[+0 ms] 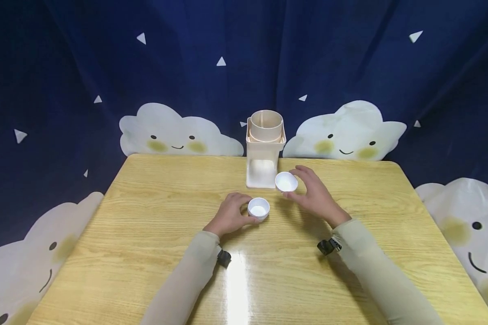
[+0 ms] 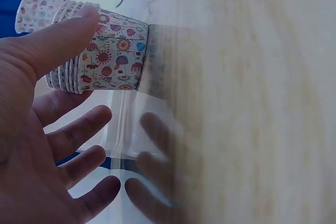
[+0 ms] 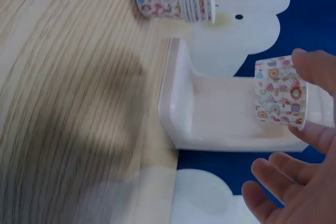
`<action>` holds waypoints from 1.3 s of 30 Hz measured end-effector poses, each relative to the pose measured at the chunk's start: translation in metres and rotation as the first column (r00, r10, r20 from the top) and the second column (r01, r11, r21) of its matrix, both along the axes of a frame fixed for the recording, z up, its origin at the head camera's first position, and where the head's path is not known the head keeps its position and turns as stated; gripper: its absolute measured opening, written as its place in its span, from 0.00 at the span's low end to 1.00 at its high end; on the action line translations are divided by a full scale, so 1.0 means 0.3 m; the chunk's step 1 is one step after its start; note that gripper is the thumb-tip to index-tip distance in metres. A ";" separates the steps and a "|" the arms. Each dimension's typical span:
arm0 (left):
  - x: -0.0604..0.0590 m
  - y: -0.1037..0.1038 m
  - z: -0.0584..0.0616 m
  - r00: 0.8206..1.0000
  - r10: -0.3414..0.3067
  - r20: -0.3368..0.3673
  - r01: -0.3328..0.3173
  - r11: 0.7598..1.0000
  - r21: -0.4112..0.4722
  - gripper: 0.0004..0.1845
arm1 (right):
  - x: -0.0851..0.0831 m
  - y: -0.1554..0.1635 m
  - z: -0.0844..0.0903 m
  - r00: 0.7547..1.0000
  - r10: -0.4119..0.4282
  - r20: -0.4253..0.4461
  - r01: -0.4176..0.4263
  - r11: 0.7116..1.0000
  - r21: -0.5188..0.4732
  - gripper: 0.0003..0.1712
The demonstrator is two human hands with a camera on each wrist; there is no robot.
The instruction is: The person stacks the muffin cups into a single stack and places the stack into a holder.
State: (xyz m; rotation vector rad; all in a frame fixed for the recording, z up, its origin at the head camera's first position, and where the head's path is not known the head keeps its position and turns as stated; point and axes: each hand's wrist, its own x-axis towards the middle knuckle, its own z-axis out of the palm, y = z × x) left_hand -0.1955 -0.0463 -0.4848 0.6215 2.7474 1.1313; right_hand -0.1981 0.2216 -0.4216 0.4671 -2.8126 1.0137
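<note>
My left hand [image 1: 235, 213] grips a stack of paper cups [image 1: 258, 208] between thumb and index finger. In the left wrist view the stack [image 2: 113, 59] stands upright on the table, flower-patterned outside, several white rims nested together; the other fingers are spread away. To its right, my right hand [image 1: 312, 192] pinches a single paper cup [image 1: 286, 182] by its rim, thumb on one side and index finger on the other. This cup [image 3: 280, 92] is held off the table, its white inside facing up, in front of a cream cup dispenser [image 1: 262, 151].
The dispenser has a round tube [image 1: 266, 128] on top and stands near the back edge of the wooden table [image 1: 158, 198]. Behind it hangs a dark blue curtain [image 1: 252, 54] with white triangles and smiling clouds. Each wrist carries a small black camera [image 1: 329, 246].
</note>
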 end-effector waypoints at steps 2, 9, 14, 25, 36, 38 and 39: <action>-0.001 -0.001 -0.002 1.000 0.000 0.006 0.000 1.000 -0.004 0.31 | 0.005 -0.012 0.002 0.999 0.029 0.019 -0.029 1.000 -0.003 0.38; 0.000 -0.001 -0.004 1.000 -0.004 0.008 0.004 1.000 -0.007 0.32 | 0.018 -0.049 -0.005 0.994 0.106 0.008 -0.106 0.994 0.002 0.38; 0.003 0.001 0.005 1.000 -0.016 0.010 0.016 1.000 0.007 0.30 | 0.032 -0.078 -0.007 0.989 0.146 0.015 -0.147 0.989 0.021 0.38; -0.001 -0.002 0.001 0.999 -0.038 -0.033 0.038 0.999 0.010 0.28 | 0.054 -0.125 -0.009 0.979 0.197 0.041 -0.200 0.977 0.070 0.37; 0.000 -0.003 0.002 0.999 -0.045 -0.013 0.044 0.999 -0.018 0.29 | 0.064 -0.148 -0.005 0.974 0.222 0.048 -0.226 0.969 0.097 0.36; -0.001 -0.004 0.000 0.999 -0.043 -0.017 0.043 0.999 -0.020 0.30 | 0.064 -0.151 -0.006 0.973 0.226 0.049 -0.230 0.968 0.096 0.36; -0.001 -0.004 -0.001 0.999 -0.042 -0.019 0.042 0.999 -0.019 0.30 | 0.064 -0.152 -0.007 0.972 0.228 0.047 -0.232 0.968 0.098 0.36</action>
